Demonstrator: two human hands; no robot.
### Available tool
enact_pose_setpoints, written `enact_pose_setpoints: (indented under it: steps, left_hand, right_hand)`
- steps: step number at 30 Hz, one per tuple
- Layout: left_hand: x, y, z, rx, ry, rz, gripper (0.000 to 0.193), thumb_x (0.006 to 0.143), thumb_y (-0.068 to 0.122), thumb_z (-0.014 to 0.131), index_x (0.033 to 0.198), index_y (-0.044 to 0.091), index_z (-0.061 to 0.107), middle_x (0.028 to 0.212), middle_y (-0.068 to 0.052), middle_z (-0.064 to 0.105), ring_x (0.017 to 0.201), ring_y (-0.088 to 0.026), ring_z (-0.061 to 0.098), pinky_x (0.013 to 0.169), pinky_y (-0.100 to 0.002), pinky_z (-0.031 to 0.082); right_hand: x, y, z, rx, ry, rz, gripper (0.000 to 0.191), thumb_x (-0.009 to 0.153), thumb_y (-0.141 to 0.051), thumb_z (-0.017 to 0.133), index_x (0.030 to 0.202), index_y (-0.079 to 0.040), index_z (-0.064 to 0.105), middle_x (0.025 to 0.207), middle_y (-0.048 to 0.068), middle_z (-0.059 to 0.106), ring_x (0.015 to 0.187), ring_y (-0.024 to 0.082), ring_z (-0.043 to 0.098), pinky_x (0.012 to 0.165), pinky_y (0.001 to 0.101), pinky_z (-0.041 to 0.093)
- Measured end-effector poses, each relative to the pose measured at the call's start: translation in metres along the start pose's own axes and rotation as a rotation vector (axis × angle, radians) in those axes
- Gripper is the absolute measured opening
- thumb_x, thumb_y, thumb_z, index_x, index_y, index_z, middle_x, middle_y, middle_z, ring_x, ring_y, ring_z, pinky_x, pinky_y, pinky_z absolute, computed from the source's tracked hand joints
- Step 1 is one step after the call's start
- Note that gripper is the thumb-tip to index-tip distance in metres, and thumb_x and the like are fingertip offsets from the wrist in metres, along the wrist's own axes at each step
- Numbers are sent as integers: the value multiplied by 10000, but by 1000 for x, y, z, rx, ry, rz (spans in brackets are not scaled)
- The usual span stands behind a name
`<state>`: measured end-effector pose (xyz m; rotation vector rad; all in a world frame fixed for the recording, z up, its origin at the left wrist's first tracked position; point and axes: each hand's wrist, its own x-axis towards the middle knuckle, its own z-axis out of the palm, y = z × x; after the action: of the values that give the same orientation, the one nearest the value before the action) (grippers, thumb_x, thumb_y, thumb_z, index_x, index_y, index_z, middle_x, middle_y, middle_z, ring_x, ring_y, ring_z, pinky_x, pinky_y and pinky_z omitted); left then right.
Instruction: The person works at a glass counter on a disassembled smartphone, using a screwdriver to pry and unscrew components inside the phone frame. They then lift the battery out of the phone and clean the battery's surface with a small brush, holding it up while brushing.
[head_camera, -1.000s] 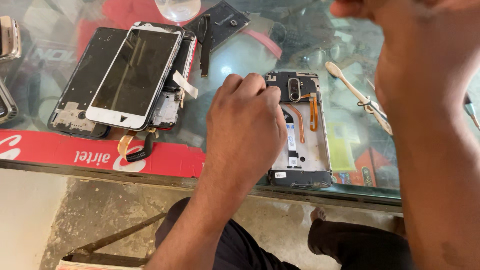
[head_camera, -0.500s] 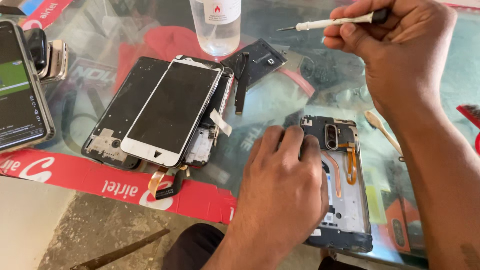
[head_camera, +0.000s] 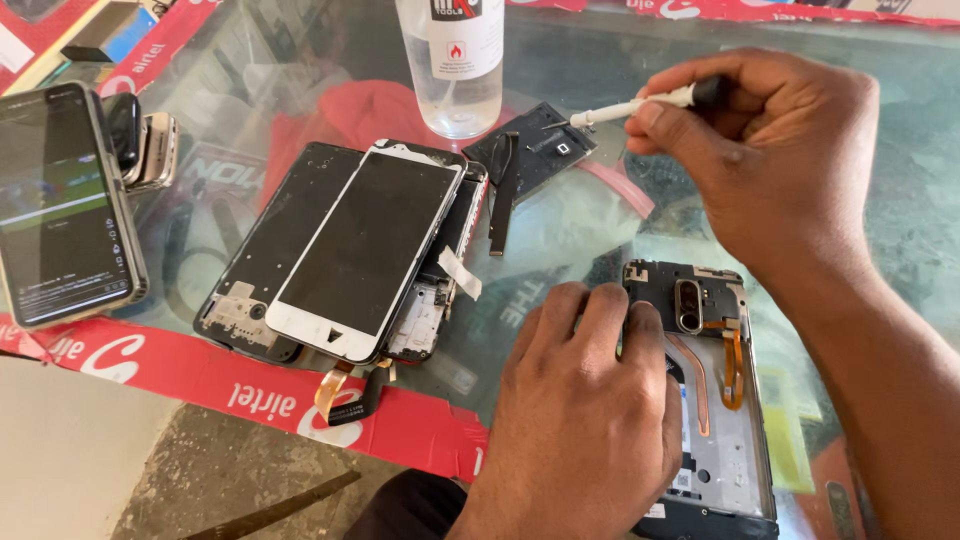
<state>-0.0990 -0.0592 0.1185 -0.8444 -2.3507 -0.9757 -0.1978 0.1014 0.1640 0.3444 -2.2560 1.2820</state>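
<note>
My right hand grips a small screwdriver with a white shaft and dark handle, its tip hovering over a black cover plate on the glass table. My left hand lies flat, fingers together, pressing on an opened phone chassis with orange flex cables and an exposed camera ring. The chassis's left half is hidden under that hand.
A white phone screen rests on a black disassembled phone at centre left. A lit phone lies at far left. A clear liquid bottle stands at the back. A red strip runs along the glass table edge.
My right hand with the screwdriver has come down and left, toward the black cover plate. My left hand stays on the chassis. The view has shifted, bringing the lit phone fully into sight.
</note>
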Motion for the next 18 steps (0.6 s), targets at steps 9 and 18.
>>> enact_pose_setpoints:
  steps: [9, 18]
  left_hand:
    - [1, -1, -2, -12, -10, -4, 349, 823, 85, 632, 1099, -125, 673, 1074, -217, 627, 1084, -373, 604, 964, -472, 515]
    - [1, 0, -4, -8, -26, 3, 363, 815, 70, 628, 1105, -142, 677, 1066, -223, 626, 1071, -366, 608, 960, -461, 518]
  right_hand:
    - [1, 5, 5, -10, -42, 25, 80, 992, -23, 741, 1064, 13, 743, 933, 91, 778, 885, 97, 770, 751, 211, 613]
    - [1, 4, 4, -112, -59, 19, 78, 991, -51, 748, 1060, -16, 758, 897, 79, 782, 856, 95, 771, 692, 217, 588]
